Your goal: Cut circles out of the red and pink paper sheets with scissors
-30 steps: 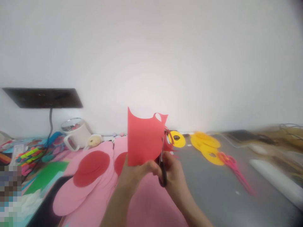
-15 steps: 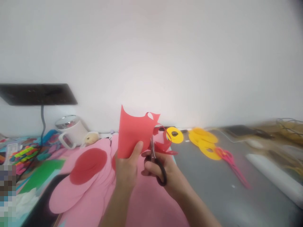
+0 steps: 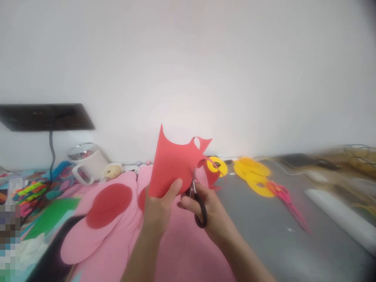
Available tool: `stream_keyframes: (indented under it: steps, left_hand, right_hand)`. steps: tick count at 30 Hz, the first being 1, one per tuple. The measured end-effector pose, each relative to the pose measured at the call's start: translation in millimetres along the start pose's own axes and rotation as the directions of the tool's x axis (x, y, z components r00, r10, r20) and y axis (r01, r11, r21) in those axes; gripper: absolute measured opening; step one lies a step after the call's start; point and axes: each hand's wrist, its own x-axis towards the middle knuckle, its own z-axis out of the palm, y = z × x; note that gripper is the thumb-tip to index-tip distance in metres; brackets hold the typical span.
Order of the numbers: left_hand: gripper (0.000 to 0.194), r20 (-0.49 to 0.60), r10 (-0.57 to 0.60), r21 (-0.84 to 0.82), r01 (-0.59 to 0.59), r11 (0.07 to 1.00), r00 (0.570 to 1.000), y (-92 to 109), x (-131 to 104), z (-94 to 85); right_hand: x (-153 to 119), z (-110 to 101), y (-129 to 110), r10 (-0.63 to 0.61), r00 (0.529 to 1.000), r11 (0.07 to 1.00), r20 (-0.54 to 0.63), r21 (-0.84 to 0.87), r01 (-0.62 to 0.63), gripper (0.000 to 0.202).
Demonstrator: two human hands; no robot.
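Fingers of the left hand [image 3: 158,209] pinch paper [image 3: 176,162]; the right hand's [image 3: 216,211] curl through scissors [image 3: 205,215]. Yellow discs [image 3: 253,169] lie near the table's [image 3: 252,235] far edge.

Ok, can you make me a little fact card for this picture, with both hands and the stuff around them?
Left hand: holds red paper
Right hand: holds black-handled scissors, blades at the red paper
On the left: red ovals lying on pink ovals
On the right: pink scissors, handles by yellow pieces
Back left: white mug
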Motion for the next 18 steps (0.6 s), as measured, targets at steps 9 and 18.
stream_keyframes:
  steps: [9, 18]
  left_hand:
    - [0.022, -0.068, -0.005, -0.055, 0.001, 0.998, 0.998, -1.6, -4.5, 4.1]
    - [0.023, -0.056, -0.019, -0.029, 0.017, 0.999, 0.998, 1.3, -8.0, 4.3]
  right_hand:
    - [-0.2, 0.2, -4.8, -0.027, 1.000, 0.999, 0.007, -0.037, 0.027, 0.033]
    - [-1.9, -0.1, -5.2, -0.028, 0.999, 1.000, 0.032, -0.009, 0.028, 0.029]
